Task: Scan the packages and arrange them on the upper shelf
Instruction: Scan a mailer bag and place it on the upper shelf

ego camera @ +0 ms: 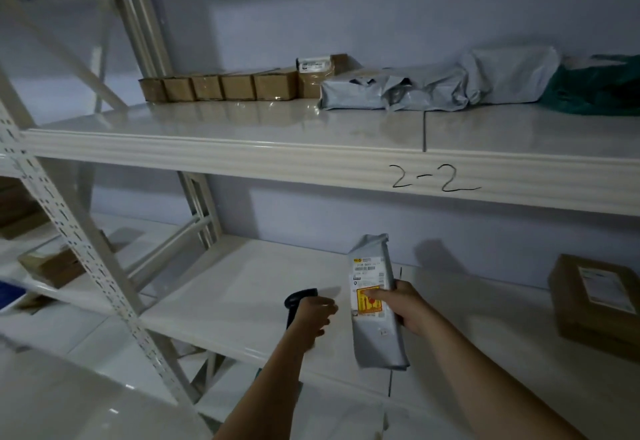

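Note:
My right hand [405,308] grips a grey poly-bag package [375,332] with a white label and a yellow sticker, held upright over the lower shelf [242,287]. My left hand [313,315] holds a black barcode scanner [297,299] just left of the package. On the upper shelf [242,121], marked "2-2", a row of several small brown boxes [221,86] lines the back. A taller labelled box [320,74], grey poly bags [433,86] and a green bag [599,88] continue the row to the right.
A brown cardboard box [595,304] with a label lies on the lower shelf at the right. White perforated uprights [79,242] and diagonal braces stand at the left. More brown boxes [52,263] sit on the neighbouring rack at far left.

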